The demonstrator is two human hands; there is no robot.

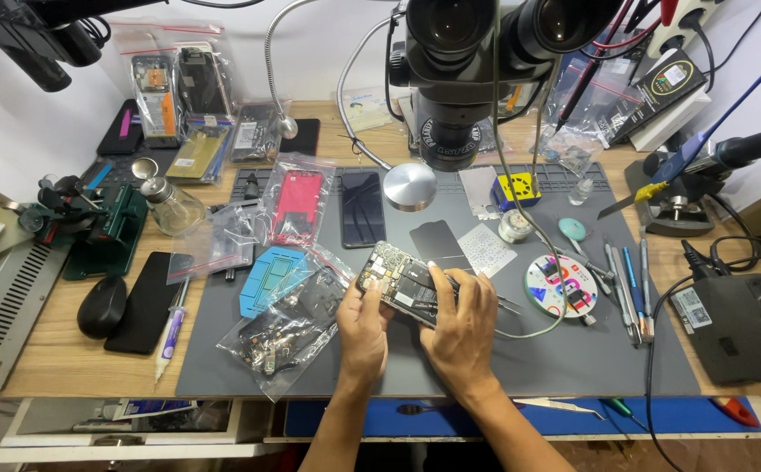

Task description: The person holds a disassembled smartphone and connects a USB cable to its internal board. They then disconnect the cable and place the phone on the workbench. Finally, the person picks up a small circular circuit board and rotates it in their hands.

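1 opened phone (pixel 400 284) at mat centre, circuit side up. Left hand (pixel 364 325) clamps its 7 o'clock edge; right hand (pixel 462 325) presses on top, pinching tweezers (pixel 501 303). 1 intact phone (pixel 363 208) at 11 o'clock, 1 round parts dish (pixel 560 286) at 3 o'clock, 1 microscope (pixel 463 65) at 12. Grey mat (pixel 573 358) on wooden bench (pixel 57 354), white wall behind.
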